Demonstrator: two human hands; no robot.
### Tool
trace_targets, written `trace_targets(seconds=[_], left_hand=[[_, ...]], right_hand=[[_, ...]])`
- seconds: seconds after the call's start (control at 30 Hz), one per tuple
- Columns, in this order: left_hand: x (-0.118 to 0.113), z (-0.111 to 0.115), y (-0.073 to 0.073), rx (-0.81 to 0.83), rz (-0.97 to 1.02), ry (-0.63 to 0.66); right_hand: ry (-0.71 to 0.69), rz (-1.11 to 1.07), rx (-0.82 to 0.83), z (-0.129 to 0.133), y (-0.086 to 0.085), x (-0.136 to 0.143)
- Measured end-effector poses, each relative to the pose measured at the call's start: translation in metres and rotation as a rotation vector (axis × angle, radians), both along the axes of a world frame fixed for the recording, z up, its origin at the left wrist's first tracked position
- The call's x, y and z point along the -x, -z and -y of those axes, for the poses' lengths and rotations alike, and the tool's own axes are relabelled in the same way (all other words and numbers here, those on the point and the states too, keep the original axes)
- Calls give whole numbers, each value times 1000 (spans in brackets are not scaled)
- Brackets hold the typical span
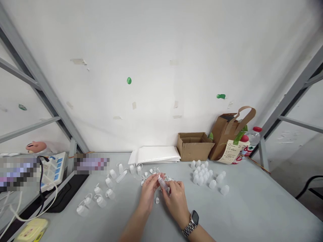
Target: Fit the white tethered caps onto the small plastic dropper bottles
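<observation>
Left grip (149, 187) and right grip (176, 196) closed around 1 translucent bottle (163, 183), print on paper slip (230, 152) mostly illegible

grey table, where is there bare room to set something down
Free: the front right of the table, bordered by the translucent pieces and watch; also the front left, between the capped bottles and left forearm. Crowded: around the left hand and right hand, where small white caps lie.

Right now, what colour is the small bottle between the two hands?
The small bottle is translucent, whitish; the head view shows it best.
</observation>
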State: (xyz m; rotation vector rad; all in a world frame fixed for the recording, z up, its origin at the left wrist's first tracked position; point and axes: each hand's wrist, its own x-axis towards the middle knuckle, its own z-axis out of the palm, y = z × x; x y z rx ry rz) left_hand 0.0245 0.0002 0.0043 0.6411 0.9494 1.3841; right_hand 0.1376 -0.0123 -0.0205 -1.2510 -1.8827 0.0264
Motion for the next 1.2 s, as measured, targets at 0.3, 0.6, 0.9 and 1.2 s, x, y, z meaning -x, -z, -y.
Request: trace_targets(seconds=[0.3, 0.6, 0.9, 1.2], left_hand=[[0, -1, 3, -21, -143, -15], [8, -2, 1, -62, -177, 141], [10, 1, -4, -110, -137, 183], [7, 0, -3, -48, -63, 117]], right_hand=[[-15, -27, -41, 3, 0, -1], [-170, -141, 14, -3, -6, -13], [-257, -195, 13, -10, -17, -24], [-212, -233, 94, -6, -12, -18]])
